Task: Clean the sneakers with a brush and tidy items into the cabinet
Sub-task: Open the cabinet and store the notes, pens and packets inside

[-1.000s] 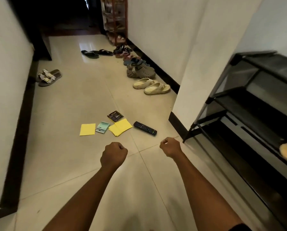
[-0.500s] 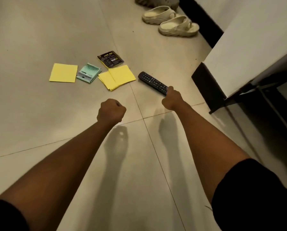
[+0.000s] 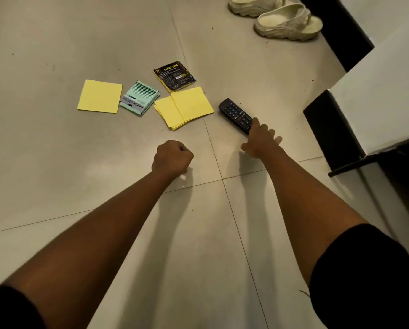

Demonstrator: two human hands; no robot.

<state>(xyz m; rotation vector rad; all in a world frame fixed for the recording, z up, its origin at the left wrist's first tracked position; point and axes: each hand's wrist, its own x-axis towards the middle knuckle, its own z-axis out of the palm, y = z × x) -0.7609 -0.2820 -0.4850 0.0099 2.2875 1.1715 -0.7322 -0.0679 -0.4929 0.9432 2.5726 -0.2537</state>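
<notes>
**Right hand (image 3: 261, 140) opens over remote (image 3: 234, 113)**

Since 0.5 s ago: right hand has gone from a fist to spread fingers, and the view has dropped closer to the floor (image 3: 56, 162). Papers and remote have not shifted.

Hands: right is spread, index finger lying over the near end of the remote; firm contact or only hovering, cannot tell. Left hand (image 3: 172, 159) is a closed fist, nothing seen in it, near the floor, well apart from the papers.

Location: remote lies flat on the floor, buttons up, angled far-left to near-right, just right of the stack of yellow sheets (image 3: 186, 108).

Handling (judgement): rigid plastic, light, smooth sides, so a little slippery on tile. Best taken across the narrow body at the near end, thumb on 1 long edge and fingers on the other. A drop would likely be survived, though the battery cover could pop.

Writing: green box (image 3: 139, 97) reads "camlin". Black spiral pad (image 3: 175, 76) has a yellow title ending in "pad"; the rest is too small to read. Remote labels unreadable.

Other: 1 single yellow sheet (image 3: 100, 96) far left; 2 pale slippers (image 3: 289, 24) far right. Sneakers and brush not in view.
</notes>
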